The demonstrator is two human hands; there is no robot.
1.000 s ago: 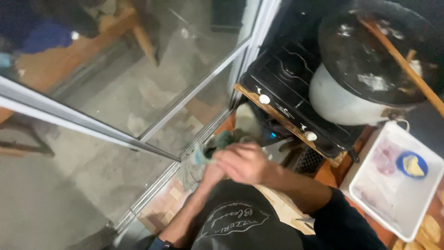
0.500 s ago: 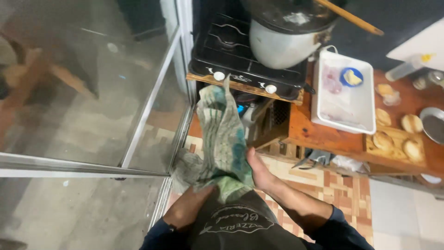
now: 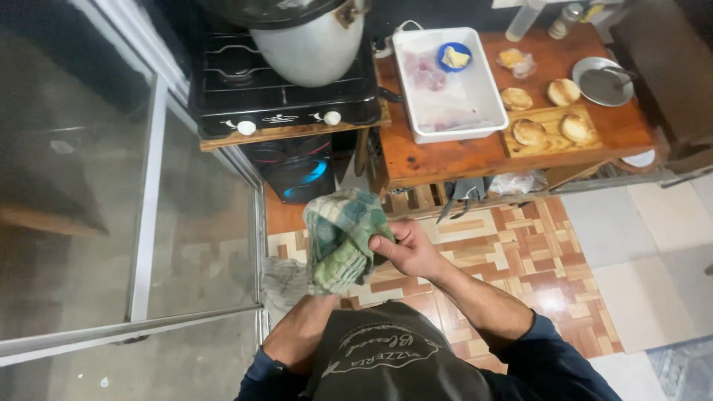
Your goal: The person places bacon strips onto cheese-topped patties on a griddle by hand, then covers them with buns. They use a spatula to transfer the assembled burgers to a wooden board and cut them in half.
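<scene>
Checked green-and-white dish towel (image 3: 340, 239) is bunched up in front of the person's chest, above the parquet floor (image 3: 512, 245), held off every surface. Right hand (image 3: 407, 251) has its grip closed on the towel's right edge, fingers curled into the folds, thumb on top. Left hand (image 3: 312, 312) comes up from below under the hanging bulk; the cloth covers its fingers, so probably pinching the lower end, but cannot tell how far that grip is closed.

Handling judgement: soft, limp, light cloth, no stiffness at all, drapes and folds wherever it is not supported. Not fragile, not slippery; woven texture gives plenty of friction. Looks dry enough to hold its bunched shape, though wetness can't be read from this view. Best hold is a pinch at an edge or corner to spread it, or a whole-hand grab on the wad to carry it. A loose end will dangle, so it needs watching near the stove.

Around it: black gas stove (image 3: 282, 96) on a wooden shelf with a large metal pot (image 3: 312, 44) on the burners, well apart from the towel. Wooden desk (image 3: 445, 156) to the right carries a white tray (image 3: 475, 122), a cutting board (image 3: 546, 145) with round buns (image 3: 529, 131), and a metal plate (image 3: 603, 80). Glass panel in a metal frame (image 3: 148, 200) on the left. Dark apron (image 3: 386, 364) at bottom of frame.
</scene>
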